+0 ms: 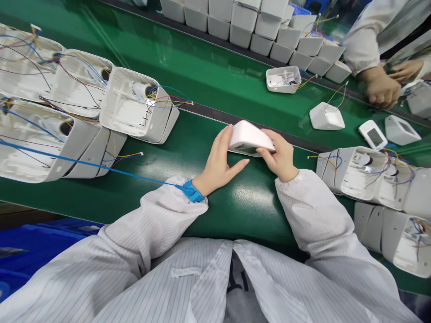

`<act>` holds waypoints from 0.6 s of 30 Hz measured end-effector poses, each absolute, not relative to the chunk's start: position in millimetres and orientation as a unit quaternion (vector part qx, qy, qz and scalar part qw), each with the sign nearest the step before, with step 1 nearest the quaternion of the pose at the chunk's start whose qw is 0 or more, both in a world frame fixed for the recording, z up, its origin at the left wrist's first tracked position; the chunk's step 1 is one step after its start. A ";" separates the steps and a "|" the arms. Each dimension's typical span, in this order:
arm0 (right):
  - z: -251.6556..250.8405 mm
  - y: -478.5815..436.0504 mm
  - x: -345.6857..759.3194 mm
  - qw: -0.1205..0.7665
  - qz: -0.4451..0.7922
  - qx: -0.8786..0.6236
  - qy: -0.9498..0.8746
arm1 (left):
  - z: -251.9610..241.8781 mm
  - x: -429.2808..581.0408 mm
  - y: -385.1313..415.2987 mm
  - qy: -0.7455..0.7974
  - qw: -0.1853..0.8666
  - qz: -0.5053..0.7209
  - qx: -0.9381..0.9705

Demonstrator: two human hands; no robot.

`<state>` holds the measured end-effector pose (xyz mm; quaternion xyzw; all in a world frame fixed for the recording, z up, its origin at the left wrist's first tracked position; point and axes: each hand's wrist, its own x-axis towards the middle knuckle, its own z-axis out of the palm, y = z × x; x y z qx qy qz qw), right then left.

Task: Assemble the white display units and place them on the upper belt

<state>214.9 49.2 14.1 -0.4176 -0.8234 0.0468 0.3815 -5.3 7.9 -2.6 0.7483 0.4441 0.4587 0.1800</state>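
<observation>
A white plastic device housing is between my hands, tilted above the green work surface, with a dark window on its near underside. My right hand grips its right end, thumb on the near side and fingers over the top. The fingers of my left hand lie stretched along its left end, while the thumb points away from it, spread and free. A blue wrist strap with a blue cord circles my left wrist. The inside of the housing is hidden from view.
Stacked open white housings with loose wires stand at left; more wired housings stand at right. A white display unit lies nearby. Across the green bench, a co-worker's hand rests near further housings. Blue bins sit below left.
</observation>
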 end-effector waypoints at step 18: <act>-18.0 120.4 205.9 0.494 0.298 -0.599 -0.554 | 0.2 3.1 9.5 0.426 0.233 0.302 0.820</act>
